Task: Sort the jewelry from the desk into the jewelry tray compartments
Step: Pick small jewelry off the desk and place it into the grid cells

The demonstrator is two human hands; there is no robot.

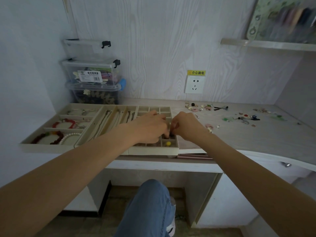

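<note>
A beige jewelry tray with small square compartments lies at the desk's front edge. My left hand rests over its middle compartments, fingers curled down into them. My right hand meets it at the tray's right side and pinches a small dark piece over a compartment near the front right. A yellow bead lies in the front compartment just below. Loose earrings and small jewelry are scattered on the desk to the right. What my left fingers hold is hidden.
Two more beige trays sit to the left, one with necklaces, one with red and pearl bracelets. Stacked clear storage boxes stand at the back left. A wall socket is behind the desk. A shelf juts out top right.
</note>
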